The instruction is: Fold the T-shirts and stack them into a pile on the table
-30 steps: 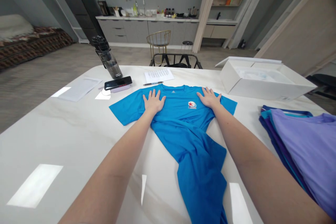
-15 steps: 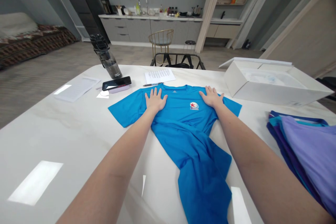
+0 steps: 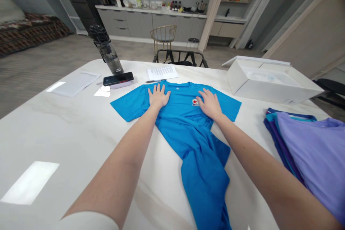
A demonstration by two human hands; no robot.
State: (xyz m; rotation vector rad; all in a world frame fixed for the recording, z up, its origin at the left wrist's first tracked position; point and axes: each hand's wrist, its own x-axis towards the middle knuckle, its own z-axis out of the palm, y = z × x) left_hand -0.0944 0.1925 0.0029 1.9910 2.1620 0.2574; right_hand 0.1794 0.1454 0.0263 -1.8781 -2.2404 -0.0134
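Note:
A bright blue T-shirt point(image 3: 188, 140) lies face up on the white marble-look table point(image 3: 67, 133), its collar far from me and its lower half bunched and twisted toward me. My left hand point(image 3: 159, 96) rests flat on the chest near the left sleeve, fingers spread. My right hand point(image 3: 208, 103) presses on the chest beside the small red-and-white badge point(image 3: 195, 102), its fingertips right at the badge's edge. Neither hand grips the cloth.
A stack of folded purple and blue shirts point(image 3: 309, 147) sits at the right, beyond it an open white box point(image 3: 269, 86). Far side: a phone point(image 3: 118, 78), black-lidded bottle point(image 3: 107, 50), pen point(image 3: 155, 81), printed sheet point(image 3: 162, 73). A chair point(image 3: 180, 57) stands behind the table.
My right hand has slid inward to the badge and its fingers have turned toward it. My left hand stays in place. The whole view has shifted slightly, with the table lower in the frame.

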